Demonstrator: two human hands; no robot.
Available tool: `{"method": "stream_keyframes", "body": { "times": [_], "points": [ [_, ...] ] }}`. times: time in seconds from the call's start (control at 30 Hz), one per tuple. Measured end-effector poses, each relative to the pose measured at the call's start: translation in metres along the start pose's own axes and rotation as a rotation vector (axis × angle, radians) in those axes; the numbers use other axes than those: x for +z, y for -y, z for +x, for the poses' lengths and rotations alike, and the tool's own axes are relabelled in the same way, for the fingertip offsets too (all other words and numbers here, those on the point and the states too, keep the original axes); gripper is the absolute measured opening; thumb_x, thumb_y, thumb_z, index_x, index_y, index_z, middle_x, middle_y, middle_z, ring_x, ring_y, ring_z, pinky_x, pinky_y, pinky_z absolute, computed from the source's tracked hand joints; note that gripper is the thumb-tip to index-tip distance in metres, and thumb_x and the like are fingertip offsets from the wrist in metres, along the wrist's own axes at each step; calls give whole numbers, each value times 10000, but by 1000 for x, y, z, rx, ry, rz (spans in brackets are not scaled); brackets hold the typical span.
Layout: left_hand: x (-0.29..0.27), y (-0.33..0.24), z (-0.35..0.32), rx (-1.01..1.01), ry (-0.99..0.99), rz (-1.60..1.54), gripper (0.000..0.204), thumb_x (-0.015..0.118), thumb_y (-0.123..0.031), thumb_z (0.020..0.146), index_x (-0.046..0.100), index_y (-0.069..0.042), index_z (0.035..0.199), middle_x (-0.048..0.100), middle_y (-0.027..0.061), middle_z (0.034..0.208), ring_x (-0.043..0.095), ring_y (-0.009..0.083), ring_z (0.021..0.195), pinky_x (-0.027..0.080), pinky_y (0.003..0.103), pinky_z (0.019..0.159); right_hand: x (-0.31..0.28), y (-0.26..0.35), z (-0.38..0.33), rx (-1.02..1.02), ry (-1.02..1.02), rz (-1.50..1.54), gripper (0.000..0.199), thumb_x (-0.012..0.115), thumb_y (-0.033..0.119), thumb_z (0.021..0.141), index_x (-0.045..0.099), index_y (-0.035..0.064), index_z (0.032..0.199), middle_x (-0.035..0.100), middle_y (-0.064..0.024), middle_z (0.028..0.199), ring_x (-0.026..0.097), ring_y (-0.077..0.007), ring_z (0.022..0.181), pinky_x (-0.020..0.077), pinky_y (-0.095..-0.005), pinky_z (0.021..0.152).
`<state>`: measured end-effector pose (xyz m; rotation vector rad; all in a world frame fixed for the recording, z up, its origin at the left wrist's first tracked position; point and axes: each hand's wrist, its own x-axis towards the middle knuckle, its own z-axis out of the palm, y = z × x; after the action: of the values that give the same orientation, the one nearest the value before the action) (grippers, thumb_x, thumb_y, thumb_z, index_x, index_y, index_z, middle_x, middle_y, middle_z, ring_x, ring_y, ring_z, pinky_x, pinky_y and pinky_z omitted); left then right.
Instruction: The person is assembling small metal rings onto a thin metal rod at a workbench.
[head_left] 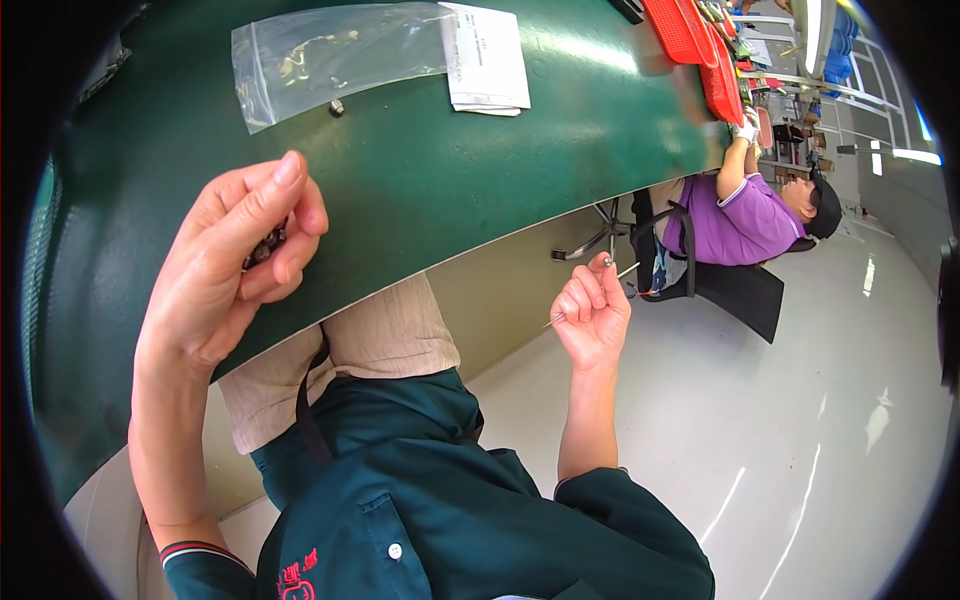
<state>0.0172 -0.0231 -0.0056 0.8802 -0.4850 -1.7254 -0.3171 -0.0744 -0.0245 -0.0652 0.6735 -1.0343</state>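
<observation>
My left hand (pixel 225 250) is raised over the near left of the green table, its fingers curled around several small dark metal parts (pixel 266 247). Beyond the table's front edge, my right hand (pixel 592 315) is held up, pinching a small shiny metal piece (pixel 607 262) between thumb and fingertip. A thin rod (pixel 556 319) sticks out beside its curled fingers; I cannot tell what kind of tool it is. On the table, one loose small metal part (pixel 337 107) lies beside a clear zip bag (pixel 390 45), which has some small pieces in it.
White printed papers (pixel 487 60) lie over the bag's right end. The green table (pixel 480 170) ends in a curved front edge close to my lap. At the far right a person in purple (pixel 745 222) sits on a black chair (pixel 735 295), hands near red baskets (pixel 722 85).
</observation>
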Motion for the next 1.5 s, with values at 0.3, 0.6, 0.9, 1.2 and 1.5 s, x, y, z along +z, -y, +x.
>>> {"method": "stream_keyframes", "body": {
  "times": [0.3,0.6,0.9,1.2,1.5],
  "points": [
    [11,-4,0,-25,-34,19,310,408,-315,909,451,-57,742,346,-32,501,200,7,369,163,162,344,19,-2,-7,-128,-57,-231,118,522,189,843,558,77,835,273,45,505,204,-65,424,197,-210,405],
    [13,-6,1,-21,-25,-25,301,421,-306,904,495,-42,781,398,-9,523,229,22,384,196,170,378,132,-44,22,-164,360,-981,88,550,118,795,531,33,803,444,32,594,334,-25,475,265,-181,447],
    [-6,-9,-5,-98,-12,-234,202,435,-179,794,539,-8,827,421,22,549,281,82,401,225,220,397,263,-162,69,-615,983,-1564,200,574,135,597,613,-9,730,586,-94,594,557,-153,539,437,-269,525],
    [-8,0,-4,-23,161,-191,287,379,-271,904,449,-3,827,438,33,584,263,60,396,210,199,375,317,-269,75,-727,1211,-1855,220,601,187,768,592,-24,709,530,-80,542,473,-144,479,386,-286,494],
    [-14,-5,1,-17,164,-285,394,321,-350,914,440,-36,709,412,32,555,261,71,390,201,199,368,318,-281,89,-918,1165,-1949,205,608,227,723,632,30,778,589,-166,673,588,-312,673,450,-387,599]
  ]
}}
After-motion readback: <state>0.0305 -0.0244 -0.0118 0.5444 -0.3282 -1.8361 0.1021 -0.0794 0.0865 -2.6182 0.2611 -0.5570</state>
